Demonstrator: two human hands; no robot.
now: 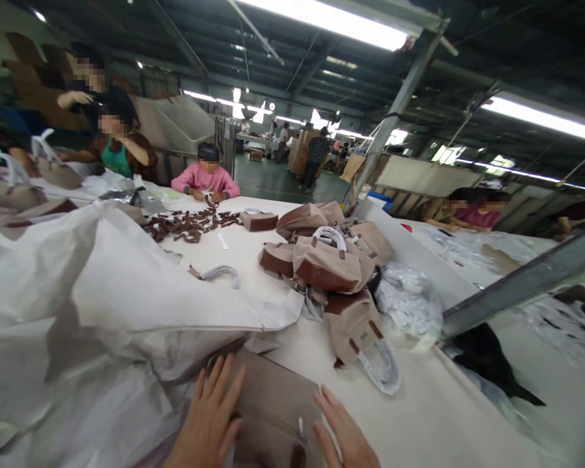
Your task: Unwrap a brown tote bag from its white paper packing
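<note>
A taupe bag [277,396] lies at the bottom centre of the head view, with a zip and a brown leather piece near its lower right. My left hand [212,409] rests on its left side, fingers spread. At the bag's right edge is my right hand [341,426], its fingers apart and nothing held in it. White wrapping paper [121,286] covers the left of the table and reaches the bag's upper left edge. The bag's lower end runs out of the frame.
Beige and brown bags [329,260] are piled beyond, with one bag [353,325] lying nearer. Brown straps [190,224] and a wrapped handle [221,273] lie further back. Crumpled plastic [409,299] and a metal post [521,279] stand right. A person in pink [207,175] sits opposite.
</note>
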